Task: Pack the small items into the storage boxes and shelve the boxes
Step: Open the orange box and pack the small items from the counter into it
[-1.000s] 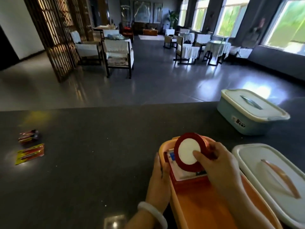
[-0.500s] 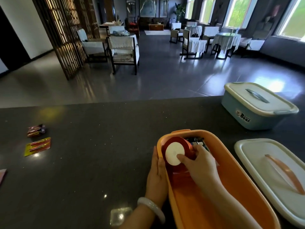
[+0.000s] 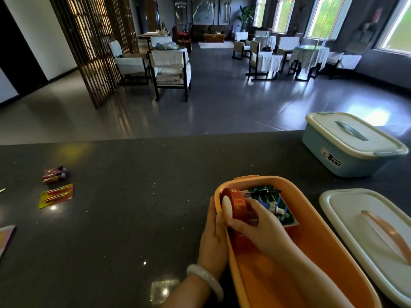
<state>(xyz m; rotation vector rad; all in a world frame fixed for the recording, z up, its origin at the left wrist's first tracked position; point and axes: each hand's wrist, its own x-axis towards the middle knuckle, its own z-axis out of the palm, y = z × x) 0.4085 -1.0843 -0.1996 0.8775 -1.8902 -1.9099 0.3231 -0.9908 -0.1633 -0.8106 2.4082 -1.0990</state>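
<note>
Against the left wall of the open orange plastic storage box (image 3: pixel 289 252), the right hand (image 3: pixel 253 225) grips a red ribbon roll with a white core (image 3: pixel 233 205), stood on edge, its axis pointing left. Outside that wall the left hand (image 3: pixel 213 236) lies flat, fingers straight, bracing it. Remaining packets lie well apart to the left, nearer the left hand.

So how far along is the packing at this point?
Done: the blue box sits lidded, and the orange box holds some items. In hand: the right hand sets a red tape roll inside while the left hand steadies the box. Left: two packets on the counter, the loose lid, shelving.
</note>
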